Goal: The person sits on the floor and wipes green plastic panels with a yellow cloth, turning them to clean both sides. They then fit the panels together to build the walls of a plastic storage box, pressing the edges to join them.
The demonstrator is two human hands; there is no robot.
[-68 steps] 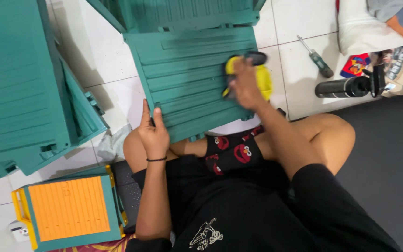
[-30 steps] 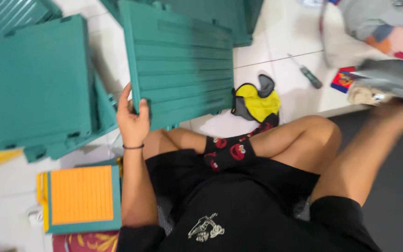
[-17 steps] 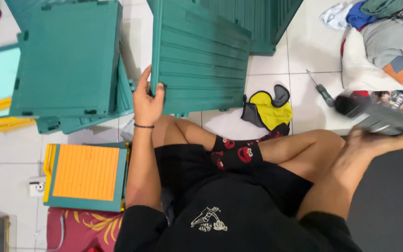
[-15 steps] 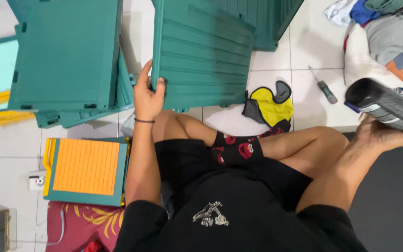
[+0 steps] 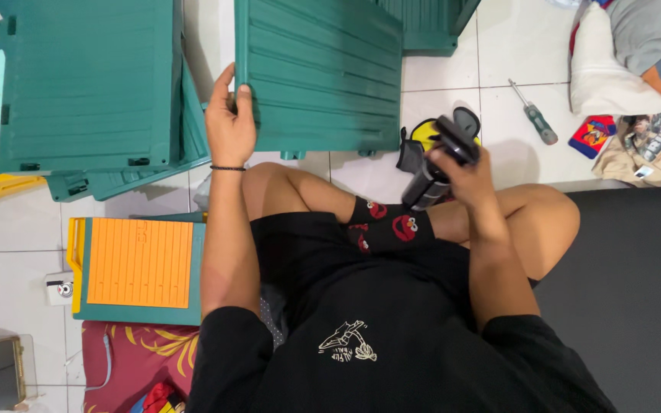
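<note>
My left hand (image 5: 230,122) grips the left edge of a ribbed green plastic panel (image 5: 323,73) that lies on the white tiled floor in front of my crossed legs. My right hand (image 5: 457,164) holds a black cordless tool (image 5: 437,164) above my right knee, its body pointing down and left. Just behind the tool a yellow and black pouch (image 5: 422,138) lies on the tiles by the panel's near right corner.
More green panels (image 5: 86,84) are stacked at the left. An orange-faced panel (image 5: 139,264) lies by my left thigh. A screwdriver (image 5: 533,122) rests on the tiles at the right, near cloth and small items (image 5: 636,145). A dark mat (image 5: 629,298) covers the right.
My right hand has brought the black tool in from the far right to above my right knee. My left hand has kept its hold on the panel's edge.
</note>
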